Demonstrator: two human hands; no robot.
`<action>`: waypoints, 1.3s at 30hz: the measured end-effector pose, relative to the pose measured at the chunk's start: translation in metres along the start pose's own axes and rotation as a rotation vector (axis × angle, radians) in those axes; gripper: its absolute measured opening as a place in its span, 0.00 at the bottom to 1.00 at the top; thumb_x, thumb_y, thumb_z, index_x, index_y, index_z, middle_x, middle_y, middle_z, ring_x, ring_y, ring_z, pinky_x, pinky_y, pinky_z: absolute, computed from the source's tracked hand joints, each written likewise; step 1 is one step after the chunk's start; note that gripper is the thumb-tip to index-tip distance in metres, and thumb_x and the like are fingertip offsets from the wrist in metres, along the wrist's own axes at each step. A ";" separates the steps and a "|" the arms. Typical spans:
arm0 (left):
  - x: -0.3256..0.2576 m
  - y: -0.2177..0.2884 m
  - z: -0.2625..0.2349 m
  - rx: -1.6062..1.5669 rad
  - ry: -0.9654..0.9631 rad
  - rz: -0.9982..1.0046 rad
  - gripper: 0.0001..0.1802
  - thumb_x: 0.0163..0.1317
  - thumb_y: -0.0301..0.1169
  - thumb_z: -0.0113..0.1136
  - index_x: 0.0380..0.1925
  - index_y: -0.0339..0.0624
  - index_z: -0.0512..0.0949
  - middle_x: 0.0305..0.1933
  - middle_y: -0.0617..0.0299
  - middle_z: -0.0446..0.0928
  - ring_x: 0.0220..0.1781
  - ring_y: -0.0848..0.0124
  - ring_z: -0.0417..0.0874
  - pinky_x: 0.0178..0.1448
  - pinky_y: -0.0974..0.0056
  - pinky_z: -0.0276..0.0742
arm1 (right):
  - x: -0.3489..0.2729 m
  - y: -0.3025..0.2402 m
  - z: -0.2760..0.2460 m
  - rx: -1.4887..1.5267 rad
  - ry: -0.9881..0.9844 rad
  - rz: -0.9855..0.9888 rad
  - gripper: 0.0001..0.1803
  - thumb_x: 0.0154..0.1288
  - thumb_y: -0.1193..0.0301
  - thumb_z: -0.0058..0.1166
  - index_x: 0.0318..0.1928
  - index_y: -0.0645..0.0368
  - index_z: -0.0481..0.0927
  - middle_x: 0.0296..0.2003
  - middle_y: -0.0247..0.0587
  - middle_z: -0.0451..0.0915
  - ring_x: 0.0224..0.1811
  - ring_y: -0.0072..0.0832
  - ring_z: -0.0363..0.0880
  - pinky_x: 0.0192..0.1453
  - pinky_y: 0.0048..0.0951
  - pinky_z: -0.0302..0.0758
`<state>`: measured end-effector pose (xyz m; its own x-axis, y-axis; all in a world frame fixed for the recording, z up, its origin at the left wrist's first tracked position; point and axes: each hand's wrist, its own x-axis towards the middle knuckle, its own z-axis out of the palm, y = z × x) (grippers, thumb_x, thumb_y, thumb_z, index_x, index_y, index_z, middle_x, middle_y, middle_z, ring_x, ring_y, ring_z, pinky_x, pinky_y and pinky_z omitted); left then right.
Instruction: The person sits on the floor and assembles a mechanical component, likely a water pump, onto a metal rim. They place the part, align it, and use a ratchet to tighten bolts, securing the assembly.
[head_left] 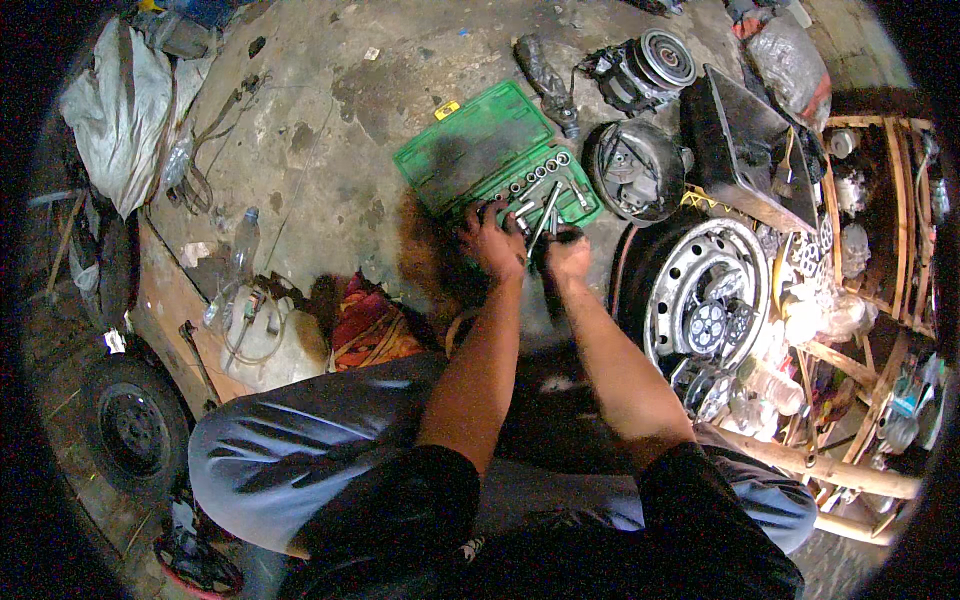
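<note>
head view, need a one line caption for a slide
Seated person's left hand and right hand reach into an open green socket set case on a concrete floor, beside a steel wheel rim.

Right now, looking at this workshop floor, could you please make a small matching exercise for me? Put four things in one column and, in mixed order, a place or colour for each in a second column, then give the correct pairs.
Things:
1. Socket set case
2. Steel wheel rim
3. Clear plastic bottle
4. Left hand

Places or colours:
A. Silver, lying to the right of the person's arms
B. Green, open on the concrete floor
C. At the near edge of the green case
D. On the floor at the left, near a white container

Pairs: 1-B, 2-A, 3-D, 4-C
</note>
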<state>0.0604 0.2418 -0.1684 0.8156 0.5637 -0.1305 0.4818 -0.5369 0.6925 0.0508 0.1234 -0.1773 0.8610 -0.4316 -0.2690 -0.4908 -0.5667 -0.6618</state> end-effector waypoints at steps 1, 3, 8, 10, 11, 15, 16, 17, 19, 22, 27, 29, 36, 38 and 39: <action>-0.002 -0.006 0.004 -0.034 0.021 0.037 0.15 0.59 0.41 0.65 0.46 0.53 0.82 0.67 0.58 0.70 0.67 0.40 0.66 0.71 0.35 0.57 | -0.006 -0.007 0.000 -0.047 0.030 -0.012 0.19 0.51 0.65 0.68 0.42 0.62 0.83 0.35 0.48 0.85 0.39 0.45 0.85 0.47 0.41 0.80; -0.007 -0.025 0.015 -0.266 0.082 0.032 0.17 0.60 0.41 0.65 0.48 0.50 0.81 0.66 0.52 0.70 0.67 0.40 0.65 0.71 0.38 0.57 | -0.017 -0.020 0.001 -0.139 0.074 -0.049 0.20 0.51 0.64 0.69 0.43 0.62 0.83 0.37 0.50 0.86 0.41 0.49 0.85 0.48 0.43 0.80; -0.031 -0.014 0.015 -0.055 0.194 0.055 0.21 0.62 0.42 0.64 0.53 0.46 0.80 0.61 0.39 0.72 0.64 0.38 0.67 0.70 0.40 0.58 | -0.021 -0.035 -0.011 -0.089 0.023 0.047 0.20 0.51 0.66 0.70 0.44 0.60 0.82 0.39 0.54 0.85 0.45 0.50 0.84 0.51 0.46 0.80; -0.034 -0.033 0.027 -0.178 0.238 0.037 0.23 0.62 0.43 0.63 0.55 0.47 0.79 0.59 0.36 0.72 0.63 0.37 0.69 0.69 0.39 0.59 | -0.025 -0.045 -0.010 -0.028 0.013 0.014 0.20 0.51 0.66 0.69 0.43 0.62 0.82 0.38 0.54 0.85 0.44 0.51 0.85 0.48 0.47 0.80; -0.036 -0.034 0.028 -0.137 0.202 0.007 0.23 0.63 0.44 0.62 0.54 0.45 0.79 0.58 0.36 0.74 0.62 0.38 0.70 0.69 0.39 0.60 | -0.026 -0.042 -0.009 -0.027 0.016 -0.058 0.19 0.51 0.67 0.69 0.42 0.63 0.82 0.37 0.54 0.85 0.42 0.52 0.85 0.47 0.47 0.80; -0.034 -0.037 0.032 -0.105 0.138 -0.071 0.23 0.68 0.45 0.56 0.53 0.39 0.79 0.53 0.35 0.77 0.58 0.39 0.74 0.67 0.40 0.63 | -0.022 -0.037 -0.007 -0.116 -0.037 -0.229 0.13 0.48 0.72 0.65 0.33 0.67 0.81 0.32 0.58 0.84 0.36 0.53 0.85 0.40 0.47 0.80; -0.032 -0.038 0.032 -0.130 0.144 -0.082 0.23 0.69 0.45 0.54 0.52 0.37 0.80 0.52 0.35 0.77 0.57 0.39 0.74 0.66 0.41 0.64 | -0.020 -0.037 -0.006 -0.161 -0.067 -0.244 0.11 0.48 0.73 0.64 0.31 0.68 0.80 0.30 0.59 0.84 0.35 0.53 0.85 0.39 0.47 0.80; -0.032 -0.035 0.028 -0.190 0.149 -0.102 0.24 0.70 0.46 0.53 0.51 0.36 0.80 0.52 0.36 0.78 0.57 0.40 0.75 0.66 0.42 0.64 | -0.017 -0.035 -0.007 -0.175 -0.060 -0.254 0.10 0.47 0.74 0.64 0.29 0.69 0.80 0.29 0.59 0.83 0.33 0.54 0.85 0.38 0.46 0.80; -0.031 -0.025 0.017 -0.310 0.162 -0.144 0.25 0.72 0.46 0.50 0.49 0.33 0.80 0.50 0.37 0.79 0.56 0.41 0.76 0.66 0.43 0.65 | -0.010 -0.029 -0.005 -0.204 -0.047 -0.276 0.09 0.45 0.76 0.63 0.26 0.70 0.78 0.26 0.60 0.82 0.30 0.55 0.84 0.36 0.45 0.80; -0.023 -0.033 0.015 -0.304 0.191 -0.105 0.25 0.72 0.46 0.50 0.48 0.33 0.81 0.52 0.38 0.79 0.56 0.41 0.75 0.67 0.45 0.64 | 0.005 -0.011 0.008 -0.265 -0.003 -0.232 0.07 0.47 0.77 0.62 0.27 0.69 0.80 0.26 0.55 0.83 0.27 0.50 0.84 0.32 0.44 0.79; -0.022 -0.027 0.009 -0.270 0.129 -0.180 0.22 0.71 0.43 0.52 0.49 0.35 0.81 0.55 0.37 0.77 0.60 0.41 0.73 0.68 0.45 0.63 | 0.024 0.014 0.006 0.601 -0.436 0.434 0.04 0.61 0.81 0.56 0.35 0.66 0.82 0.28 0.43 0.84 0.23 0.30 0.81 0.26 0.30 0.78; -0.025 -0.018 0.008 -0.291 0.135 -0.172 0.20 0.69 0.42 0.55 0.49 0.39 0.82 0.57 0.37 0.76 0.61 0.41 0.71 0.68 0.44 0.63 | 0.023 0.015 0.004 0.693 -0.404 0.532 0.04 0.64 0.80 0.54 0.36 0.66 0.83 0.29 0.43 0.84 0.23 0.29 0.81 0.26 0.28 0.78; -0.071 0.005 0.005 0.104 0.161 0.147 0.21 0.51 0.44 0.71 0.47 0.60 0.84 0.54 0.50 0.72 0.60 0.46 0.68 0.66 0.44 0.62 | 0.009 0.019 -0.023 1.075 -0.016 0.502 0.06 0.72 0.71 0.53 0.45 0.60 0.77 0.36 0.44 0.83 0.29 0.34 0.81 0.31 0.31 0.80; -0.080 0.004 0.001 0.135 0.129 0.213 0.23 0.49 0.45 0.73 0.47 0.61 0.84 0.55 0.52 0.71 0.61 0.48 0.68 0.66 0.45 0.62 | 0.002 0.027 -0.032 1.106 -0.038 0.530 0.07 0.72 0.71 0.53 0.45 0.60 0.77 0.38 0.45 0.82 0.31 0.36 0.81 0.35 0.33 0.82; -0.077 -0.008 0.007 0.118 0.131 0.188 0.22 0.49 0.45 0.73 0.47 0.60 0.84 0.56 0.53 0.71 0.61 0.48 0.68 0.66 0.45 0.62 | -0.001 0.019 -0.039 1.074 -0.073 0.556 0.06 0.72 0.71 0.53 0.45 0.60 0.78 0.37 0.45 0.82 0.32 0.37 0.81 0.35 0.34 0.82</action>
<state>-0.0042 0.1982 -0.1692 0.8497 0.5194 0.0912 0.3659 -0.7052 0.6073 0.0353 0.0857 -0.1626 0.5903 -0.3704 -0.7172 -0.4653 0.5698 -0.6773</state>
